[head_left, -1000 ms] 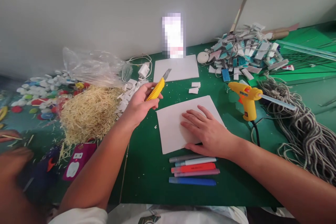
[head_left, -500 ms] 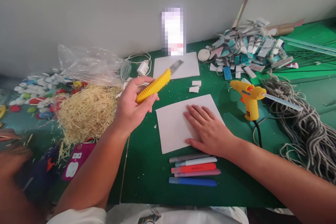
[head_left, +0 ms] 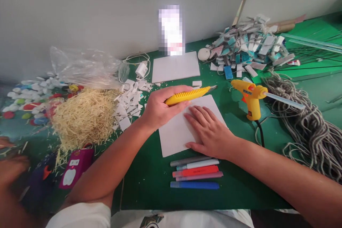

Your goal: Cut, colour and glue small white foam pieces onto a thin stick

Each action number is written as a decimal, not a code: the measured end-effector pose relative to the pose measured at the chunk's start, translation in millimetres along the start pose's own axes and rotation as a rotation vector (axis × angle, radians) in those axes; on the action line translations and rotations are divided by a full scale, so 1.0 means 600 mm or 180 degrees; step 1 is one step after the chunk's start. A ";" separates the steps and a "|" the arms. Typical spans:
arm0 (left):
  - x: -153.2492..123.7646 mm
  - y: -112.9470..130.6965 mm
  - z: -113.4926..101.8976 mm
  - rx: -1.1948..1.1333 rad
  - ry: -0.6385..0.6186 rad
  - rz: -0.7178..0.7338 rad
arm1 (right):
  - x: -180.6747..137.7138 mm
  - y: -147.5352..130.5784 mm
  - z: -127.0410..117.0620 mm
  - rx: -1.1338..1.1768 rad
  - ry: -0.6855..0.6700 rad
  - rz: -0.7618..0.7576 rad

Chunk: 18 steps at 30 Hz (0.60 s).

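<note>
My left hand (head_left: 160,108) is closed round a yellow utility knife (head_left: 190,94), held nearly level with its blade tip over the far edge of a white foam sheet (head_left: 176,133). My right hand (head_left: 208,130) lies flat on that sheet with the fingers stretched out, pressing it to the green table (head_left: 146,178). The two hands almost touch above the sheet.
Several marker pens (head_left: 196,172) lie in front of the sheet. A yellow glue gun (head_left: 249,98) stands at the right, beside grey rope (head_left: 310,131). Straw (head_left: 84,117), white offcuts (head_left: 129,101), a second sheet (head_left: 175,67) and a scrap pile (head_left: 248,48) lie beyond. Another person's hand (head_left: 10,169) is at the far left.
My left hand has swung the knife from pointing up and away down to a level position over the sheet's far edge. My right hand has stayed flat on the sheet.
</note>
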<state>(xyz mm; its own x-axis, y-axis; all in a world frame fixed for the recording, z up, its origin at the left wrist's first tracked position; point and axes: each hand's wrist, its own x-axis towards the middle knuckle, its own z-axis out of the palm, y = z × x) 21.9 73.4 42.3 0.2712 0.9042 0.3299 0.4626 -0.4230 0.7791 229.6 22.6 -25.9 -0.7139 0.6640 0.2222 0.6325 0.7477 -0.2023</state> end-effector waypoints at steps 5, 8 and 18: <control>0.000 -0.019 0.019 -0.0050 -0.0241 0.0060 | -0.001 0.003 0.002 -0.0004 0.0059 -0.0084; -0.002 -0.024 0.024 -0.0023 -0.0374 0.0256 | 0.000 0.005 0.002 -0.0006 0.0088 -0.0119; -0.001 -0.033 0.031 0.0069 -0.0522 0.0630 | 0.004 0.005 -0.002 0.0001 0.0182 -0.0164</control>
